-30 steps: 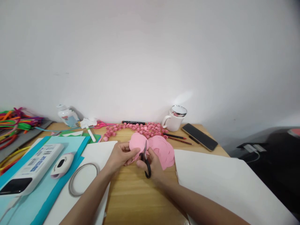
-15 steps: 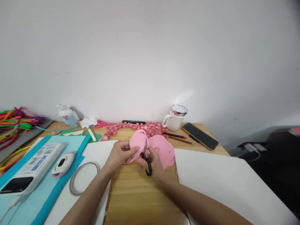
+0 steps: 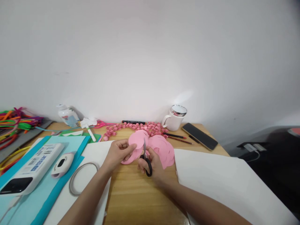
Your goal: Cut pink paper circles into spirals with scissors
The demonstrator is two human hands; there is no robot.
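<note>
My left hand (image 3: 117,153) pinches a round pink paper disc (image 3: 138,139) above the wooden table (image 3: 138,193). A cut pink strip curls down from the disc toward the table. My right hand (image 3: 153,162) grips black-handled scissors (image 3: 146,159), their blades pointing up into the disc's edge. Just right of my hands lies a stack of pink paper circles (image 3: 164,149). Behind them a heap of small pink rolled paper roses (image 3: 140,128) is spread along the back of the table.
A white mug (image 3: 174,118), a dark phone (image 3: 199,136) and pencils (image 3: 178,138) lie at the back right. White sheets (image 3: 222,181) flank the hands. Left: teal paper (image 3: 58,184), a white power bank (image 3: 32,168), a small pink device (image 3: 62,163), a wire ring (image 3: 82,178), coloured strips (image 3: 14,125).
My left hand has turned the pink disc and lifted it slightly; the cut strip below it has grown longer. The scissors stay at the disc's edge.
</note>
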